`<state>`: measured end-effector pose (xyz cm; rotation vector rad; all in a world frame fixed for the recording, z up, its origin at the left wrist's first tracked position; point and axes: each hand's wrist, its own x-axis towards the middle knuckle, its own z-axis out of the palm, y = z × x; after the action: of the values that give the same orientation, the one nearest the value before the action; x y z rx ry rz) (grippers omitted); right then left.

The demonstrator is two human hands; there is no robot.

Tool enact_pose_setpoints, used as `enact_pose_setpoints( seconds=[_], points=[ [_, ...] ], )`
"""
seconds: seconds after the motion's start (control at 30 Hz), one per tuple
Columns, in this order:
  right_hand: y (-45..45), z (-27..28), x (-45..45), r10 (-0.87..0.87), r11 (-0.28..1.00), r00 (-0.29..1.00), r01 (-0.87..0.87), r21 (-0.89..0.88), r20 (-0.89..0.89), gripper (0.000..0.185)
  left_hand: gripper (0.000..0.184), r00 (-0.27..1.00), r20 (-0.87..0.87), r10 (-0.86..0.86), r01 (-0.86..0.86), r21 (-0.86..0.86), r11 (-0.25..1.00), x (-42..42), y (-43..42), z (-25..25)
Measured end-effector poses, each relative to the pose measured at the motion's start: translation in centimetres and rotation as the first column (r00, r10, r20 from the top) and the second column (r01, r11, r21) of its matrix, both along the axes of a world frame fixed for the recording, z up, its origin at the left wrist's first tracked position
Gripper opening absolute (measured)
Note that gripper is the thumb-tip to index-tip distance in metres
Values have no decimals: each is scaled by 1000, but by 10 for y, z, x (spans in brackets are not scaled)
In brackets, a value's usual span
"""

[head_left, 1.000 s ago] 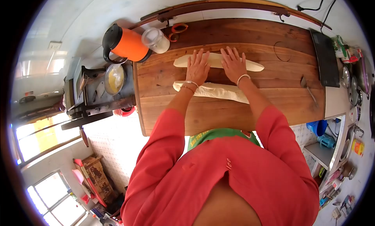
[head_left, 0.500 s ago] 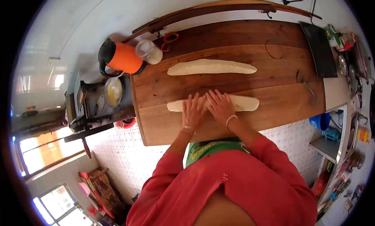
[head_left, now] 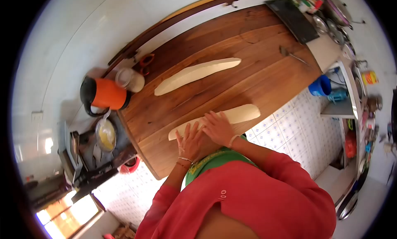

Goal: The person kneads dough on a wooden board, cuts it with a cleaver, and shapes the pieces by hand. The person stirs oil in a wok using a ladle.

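Observation:
A long pale roll of dough (head_left: 244,113) lies near the front edge of the wooden table (head_left: 273,69). My left hand (head_left: 190,143) rests palm down on its left part, fingers spread. Beside it, my right hand (head_left: 218,129) presses flat on the middle of the same roll, fingers stretched out. Neither hand is wrapped around anything. Farther back lies a second dough roll (head_left: 197,75), longer and tapered at the right, apart from both hands.
An orange jug (head_left: 108,94) and a glass jar (head_left: 130,80) stand at the table's left end, with orange-handled scissors (head_left: 146,63) behind. At left is a bowl of yellow food (head_left: 106,134). To the right lie a scraper-like tool (head_left: 294,56) and a black board (head_left: 292,20).
My view has turned, so the table appears slanted. Both hands and the near dough roll have come closer to the front edge. The far dough roll stays behind them on the table.

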<state>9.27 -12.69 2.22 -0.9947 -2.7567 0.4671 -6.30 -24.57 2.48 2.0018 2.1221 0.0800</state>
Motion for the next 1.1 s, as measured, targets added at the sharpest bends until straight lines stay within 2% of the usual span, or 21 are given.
enact_pose_setpoints(
  seconds=[0.07,0.1,0.13,0.17,0.2,0.23,0.27,0.3,0.33,0.37,0.43,0.5,0.57,0.63,0.73,0.8,0.83,0.9,0.97,1.03,1.1],
  points=[
    [8,-3,-24,-20,998,1000,19,62,6,44,50,999,-41,8,-4,91,996,-14,22,-28],
    [25,9,-39,-15,989,988,38,-143,154,43,51,995,-84,61,-48,157,986,-22,33,-35],
    [47,21,-52,22,935,958,82,-345,287,43,51,995,5,100,-100,-13,995,-33,62,-19],
    [63,7,-62,-43,968,966,104,-228,256,44,52,985,78,152,-135,-189,973,-43,88,-2],
    [75,-9,-68,-107,986,971,131,-100,215,46,52,989,76,126,-110,-182,977,-54,99,-15],
    [77,-13,-68,-129,984,969,151,-92,211,46,52,979,89,186,-190,34,981,-64,108,-39],
    [75,-17,-69,-157,988,975,155,23,160,49,51,961,122,248,-271,237,933,-69,110,-54],
    [68,-21,-70,-168,980,979,153,126,114,52,51,962,123,246,-268,222,938,-65,100,-51],
    [60,-2,-64,-25,998,942,41,-42,336,59,53,983,-83,161,-142,193,971,-57,83,-43],
    [48,10,-56,6,994,939,32,-103,345,59,54,956,-286,61,-18,151,988,-52,74,-34],
    [4,13,-33,25,989,947,23,-145,319,59,56,998,-67,-14,25,155,988,-40,28,-23],
    [-24,1,-17,4,991,954,36,-128,298,58,57,989,-129,-66,80,109,991,-23,-10,-23],
    [-45,-19,-9,-74,997,997,74,3,20,57,54,988,-147,-47,68,147,987,-21,-7,-30],
    [-27,-10,-22,-95,995,990,97,-7,108,56,52,985,-171,-12,46,198,979,-24,11,-30],
    [21,-12,-54,-154,985,969,166,-47,192,56,50,999,-9,43,-42,102,994,-47,67,-26],
    [53,-20,-70,-208,971,961,225,-77,185,57,47,956,183,229,-222,-61,973,-57,101,-20],
    [66,-24,-77,-267,961,954,274,-29,139,56,47,958,181,224,-218,-53,975,-61,103,-25],
    [68,-22,-72,-338,941,937,337,25,87,56,49,990,48,131,-138,191,972,-63,110,-32],
    [41,-5,-55,-148,989,945,134,68,292,54,51,997,-7,-83,83,99,992,-60,81,-20],
    [10,20,-28,-16,997,953,36,-61,303,50,55,984,16,-180,178,101,979,-49,40,-11],
    [-24,-8,-2,-77,991,994,85,-105,79,50,58,986,4,-167,167,-6,986,-26,7,-4]
  ],
)
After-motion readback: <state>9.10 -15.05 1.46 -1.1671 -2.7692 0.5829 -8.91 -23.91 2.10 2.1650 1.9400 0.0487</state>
